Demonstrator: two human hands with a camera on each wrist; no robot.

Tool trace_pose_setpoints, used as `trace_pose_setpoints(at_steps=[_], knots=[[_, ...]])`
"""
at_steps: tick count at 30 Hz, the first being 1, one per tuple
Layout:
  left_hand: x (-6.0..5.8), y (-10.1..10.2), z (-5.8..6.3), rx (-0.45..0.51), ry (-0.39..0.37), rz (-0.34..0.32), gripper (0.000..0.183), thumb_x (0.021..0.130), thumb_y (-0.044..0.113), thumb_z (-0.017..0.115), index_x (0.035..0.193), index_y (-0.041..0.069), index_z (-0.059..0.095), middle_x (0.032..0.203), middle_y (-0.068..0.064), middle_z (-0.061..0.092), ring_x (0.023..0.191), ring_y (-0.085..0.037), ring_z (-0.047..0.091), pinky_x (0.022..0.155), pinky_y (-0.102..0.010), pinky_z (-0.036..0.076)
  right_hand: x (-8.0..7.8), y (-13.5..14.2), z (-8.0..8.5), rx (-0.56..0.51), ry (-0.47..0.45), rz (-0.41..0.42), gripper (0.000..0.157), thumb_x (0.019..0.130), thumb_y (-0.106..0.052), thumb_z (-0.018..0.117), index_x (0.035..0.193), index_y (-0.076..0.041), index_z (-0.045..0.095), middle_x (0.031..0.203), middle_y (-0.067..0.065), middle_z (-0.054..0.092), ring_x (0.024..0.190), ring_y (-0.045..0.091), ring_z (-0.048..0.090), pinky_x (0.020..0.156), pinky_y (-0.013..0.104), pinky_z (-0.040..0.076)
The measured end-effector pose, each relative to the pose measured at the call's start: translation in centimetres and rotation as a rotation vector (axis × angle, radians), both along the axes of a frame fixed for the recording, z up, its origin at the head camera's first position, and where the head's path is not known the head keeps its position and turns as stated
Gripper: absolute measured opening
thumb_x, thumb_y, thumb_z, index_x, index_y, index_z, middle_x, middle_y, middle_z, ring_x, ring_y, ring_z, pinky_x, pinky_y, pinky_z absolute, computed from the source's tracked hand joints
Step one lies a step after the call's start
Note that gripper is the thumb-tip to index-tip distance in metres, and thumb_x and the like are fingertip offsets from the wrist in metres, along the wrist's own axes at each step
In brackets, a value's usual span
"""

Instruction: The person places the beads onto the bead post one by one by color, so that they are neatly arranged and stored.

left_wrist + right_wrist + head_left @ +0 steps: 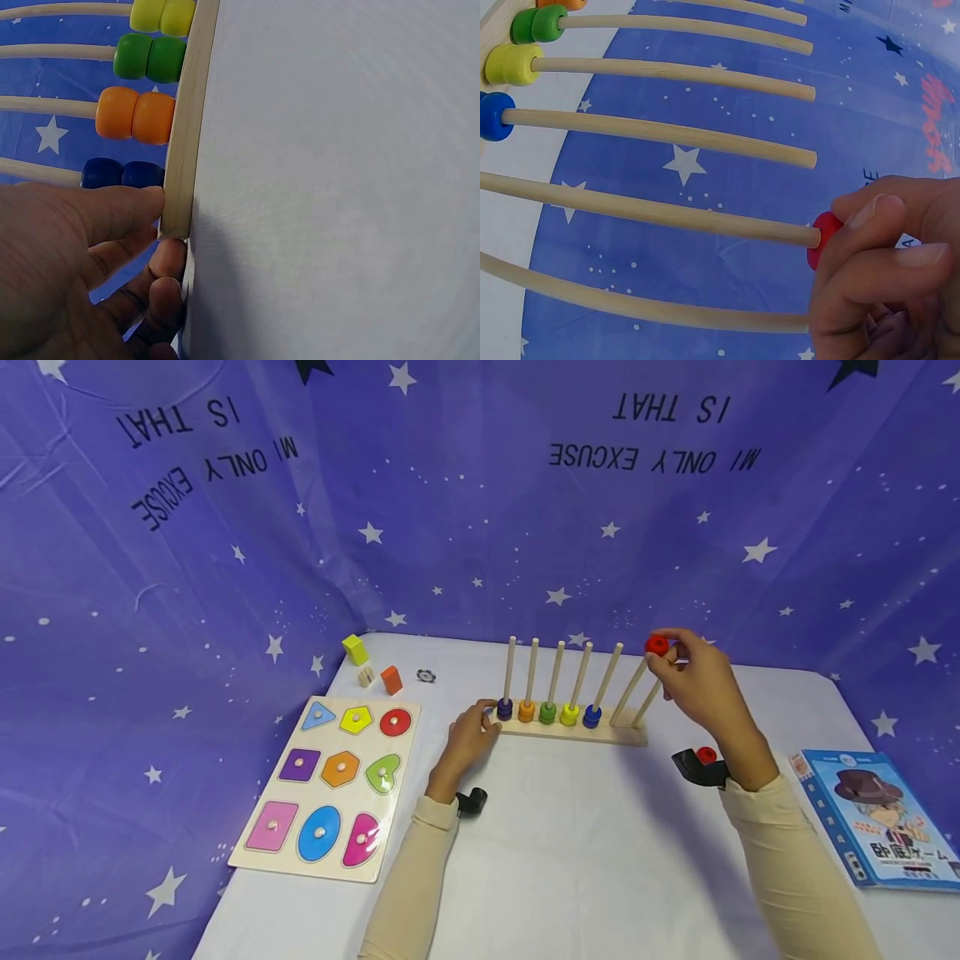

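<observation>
A wooden peg rack (566, 732) stands on the white table, its upright pegs in a row. From the left, dark blue, orange (135, 115), green, yellow and blue beads (592, 717) sit in pairs low on the pegs; the two rightmost pegs are bare along their shafts. My left hand (471, 737) grips the left end of the rack's base, thumb on its near edge. Between finger and thumb, my right hand (701, 683) pinches a red bead (823, 241) at the tip of the second peg from the right. Whether the tip enters its hole is hidden.
Another red bead (706, 755) lies on the table by the right wrist. At left rests a shape puzzle board (408, 727), with a yellow block (356, 649), an orange block (392, 680) and small items behind it. A blue boxed game (877, 818) lies at right.
</observation>
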State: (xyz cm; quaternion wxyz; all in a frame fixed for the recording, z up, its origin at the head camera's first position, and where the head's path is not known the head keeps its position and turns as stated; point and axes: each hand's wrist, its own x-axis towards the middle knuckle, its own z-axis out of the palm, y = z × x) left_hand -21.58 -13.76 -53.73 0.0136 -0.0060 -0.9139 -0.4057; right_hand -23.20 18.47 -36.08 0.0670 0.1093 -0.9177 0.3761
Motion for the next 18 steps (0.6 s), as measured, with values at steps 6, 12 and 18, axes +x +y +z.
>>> trace_pose_setpoints(at_steps=[6,12,18], knots=[[0.1,0.0,0.2,0.011,0.007,-0.002,0.043,0.090,0.014,0.065,0.131,0.012,0.055,0.082,-0.005,0.056,0.075,-0.019,0.045,0.077,-0.039,0.031,0.0,-0.2,0.0,0.029,-0.007,0.014,0.048,0.094,-0.033,0.059,0.134,-0.008,0.050,0.080,0.010,0.056,0.056,0.021,0.060,0.047,0.030,0.045],[0.0,0.0,0.2,-0.002,-0.004,-0.001,0.042,0.090,0.016,0.065,0.131,0.012,0.055,0.082,-0.004,0.055,0.075,-0.019,0.046,0.075,-0.038,0.031,1.0,0.3,0.4,0.019,-0.032,-0.032,0.062,0.092,-0.050,0.053,0.144,-0.019,0.039,0.081,0.009,0.054,0.051,0.023,0.056,0.045,0.035,0.040],[0.0,0.0,0.1,-0.005,-0.007,0.002,0.042,0.090,0.017,0.065,0.131,0.013,0.054,0.081,-0.003,0.054,0.076,-0.019,0.046,0.076,-0.038,0.031,2.1,2.3,-0.4,-0.003,-0.011,-0.135,0.057,0.095,-0.047,0.050,0.144,-0.021,0.039,0.080,0.010,0.056,0.053,0.024,0.058,0.045,0.034,0.043]])
